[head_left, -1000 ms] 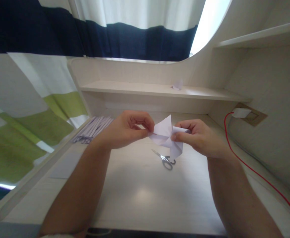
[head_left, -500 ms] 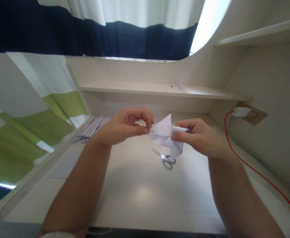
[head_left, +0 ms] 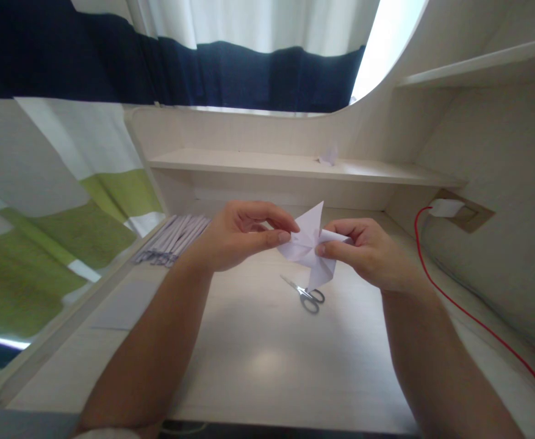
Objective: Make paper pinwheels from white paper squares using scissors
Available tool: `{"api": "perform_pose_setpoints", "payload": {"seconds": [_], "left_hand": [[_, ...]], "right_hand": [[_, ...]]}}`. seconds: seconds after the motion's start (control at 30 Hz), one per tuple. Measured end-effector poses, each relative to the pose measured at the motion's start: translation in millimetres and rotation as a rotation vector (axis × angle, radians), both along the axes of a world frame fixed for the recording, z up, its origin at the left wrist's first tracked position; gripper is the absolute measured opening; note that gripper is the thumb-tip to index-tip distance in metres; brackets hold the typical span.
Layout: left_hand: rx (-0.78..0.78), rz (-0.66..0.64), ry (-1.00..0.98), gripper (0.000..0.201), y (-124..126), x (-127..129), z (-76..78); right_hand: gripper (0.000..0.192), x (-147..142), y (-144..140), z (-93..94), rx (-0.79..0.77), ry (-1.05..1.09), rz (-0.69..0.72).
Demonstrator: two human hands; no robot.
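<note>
Grey-handled metal scissors (head_left: pixel 302 292) lie on the pale wooden desk (head_left: pixel 267 366). Above them, the left hand (head_left: pixel 240 239) and right hand (head_left: pixel 363 253) both pinch a white folded-paper pinwheel (head_left: pixel 308 245). Thin white paper sticks (head_left: pixel 175 239) lie at the far left

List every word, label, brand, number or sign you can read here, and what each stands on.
None can be read.
No lettering shows on the folded white paper.
Any marking on the scissors or white plug is too small to make out.
</note>
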State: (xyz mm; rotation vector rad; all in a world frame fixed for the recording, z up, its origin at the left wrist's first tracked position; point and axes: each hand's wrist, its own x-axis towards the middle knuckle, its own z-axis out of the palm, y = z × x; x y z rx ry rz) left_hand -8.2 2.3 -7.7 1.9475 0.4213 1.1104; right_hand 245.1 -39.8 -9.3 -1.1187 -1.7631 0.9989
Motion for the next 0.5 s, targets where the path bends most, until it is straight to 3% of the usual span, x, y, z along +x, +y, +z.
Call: {"api": "perform_pose_setpoints", "payload": {"seconds": [0.27,0.5], "left_hand": [[0.242,0.021,0.156,0.005,-10.7,2.7,6.4],[0.284,0.117,0.196,0.009,-9.8,-2.6,7.5]], "right_hand": [[0.015,-2.8,-1.8,0.3,-0.023,-0.013,0.050],[0.016,-1.7,-1.8,0.8,-0.016,0.000,0.034]]}}
